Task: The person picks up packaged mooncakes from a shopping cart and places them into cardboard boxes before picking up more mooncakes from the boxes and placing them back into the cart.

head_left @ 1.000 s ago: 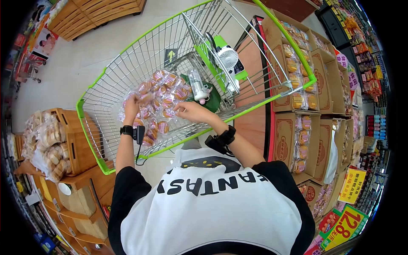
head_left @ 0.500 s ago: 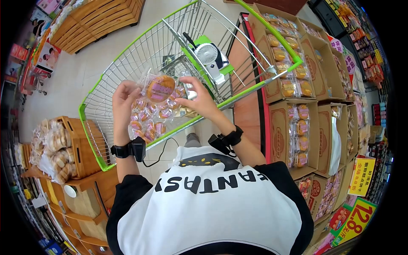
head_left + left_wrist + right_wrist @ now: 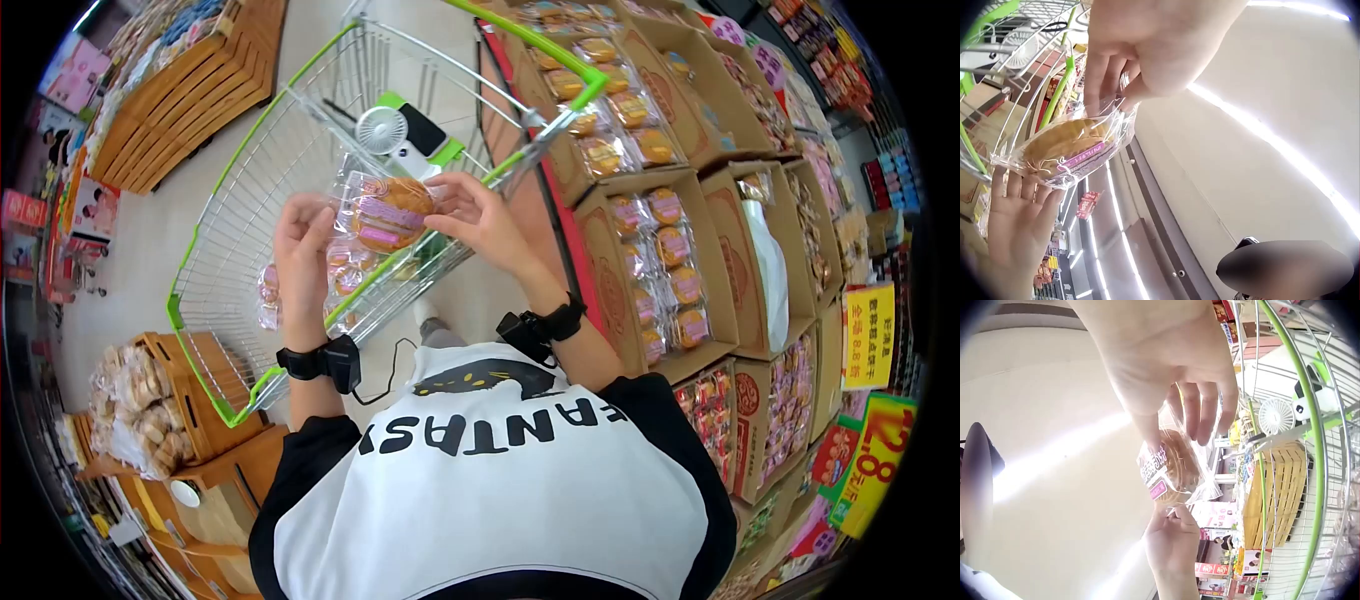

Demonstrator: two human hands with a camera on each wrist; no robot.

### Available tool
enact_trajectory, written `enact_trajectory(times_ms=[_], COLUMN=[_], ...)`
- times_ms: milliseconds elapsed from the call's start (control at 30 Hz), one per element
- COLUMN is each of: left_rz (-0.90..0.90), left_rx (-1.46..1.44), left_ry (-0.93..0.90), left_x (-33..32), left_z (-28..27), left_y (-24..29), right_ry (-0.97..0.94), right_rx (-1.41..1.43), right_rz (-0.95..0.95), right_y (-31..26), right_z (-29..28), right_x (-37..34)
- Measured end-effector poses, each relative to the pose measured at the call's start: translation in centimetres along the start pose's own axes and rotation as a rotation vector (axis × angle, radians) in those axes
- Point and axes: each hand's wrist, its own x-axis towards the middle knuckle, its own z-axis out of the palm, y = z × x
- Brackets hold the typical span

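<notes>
A round golden cake in a clear wrapper with a pink label (image 3: 388, 215) is held up over the cart's near side. My left hand (image 3: 302, 240) pinches the wrapper's left edge between thumb and fingers. On the other side, my right hand (image 3: 482, 222) pinches the right edge. In the left wrist view the wrapped cake (image 3: 1069, 147) spans both hands, its label facing down and right. The right wrist view shows the cake (image 3: 1179, 462) between the right hand's fingers above and the left hand (image 3: 1172, 547) below. More wrapped cakes (image 3: 350, 268) lie in the cart.
The green-edged wire cart (image 3: 225, 200) holds a white fan (image 3: 382, 130) and a phone (image 3: 424, 130) at its child-seat area. Cardboard boxes of wrapped cakes (image 3: 665, 265) stand at right. Bagged bread (image 3: 135, 410) sits on a wooden stand at left.
Both hands came up from the pile, the left with one wrapped cake; the right has since taken its other edge. The cart has shifted left and up in view, the boxes left.
</notes>
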Motion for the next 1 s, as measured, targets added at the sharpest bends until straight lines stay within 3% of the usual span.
enact_trajectory(times_ms=[100,167,233,500,567,700,800,867,900,967,1000], left_rz=[0.041,0.04,0.023,-0.142,-0.168,-0.252,-0.299,-0.444,-0.446,-0.628,-0.627], left_rx=[-0.085,-0.156,-0.187,-0.26,-0.264,-0.132,-0.103,-0.03,-0.03,0.074,0.115], left_ry=[-0.004,0.009,-0.036,-0.243,-0.307,-0.464,-0.597,-0.754,-0.767,-0.975,-1.028], left_x=[-0.1,-0.2,0.0,-0.1,-0.2,-0.9,-1.8,-2.0,-2.1,-1.8,-1.6], left_z=[3.1,5.5,7.4,17.1,19.2,22.4,24.1,24.9,25.5,26.4,26.6], left_y=[-1.1,-1.5,-2.7,-5.0,-5.9,-8.7,-11.2,-12.6,-12.5,-12.2,-12.6], right_ry=[0.067,-0.005,-0.057,0.386,0.571,0.794,0.918,1.034,1.046,1.119,1.173], right_rx=[0.104,0.083,0.084,0.229,0.354,0.43,0.341,0.21,0.21,0.161,0.122], right_rz=[0.023,0.131,0.12,0.022,-0.052,-0.064,-0.04,0.079,0.074,0.086,0.081], right_y=[-0.5,-0.3,-1.1,-3.1,-3.8,-3.8,-4.3,-4.5,-4.5,-4.4,-3.6], right_z=[-2.4,-4.0,-5.3,-10.7,-12.0,-14.6,-16.3,-17.7,-18.4,-19.8,-20.7], right_x=[-2.2,-3.7,-5.1,-10.4,-11.6,-14.1,-16.2,-17.5,-18.2,-19.3,-19.8])
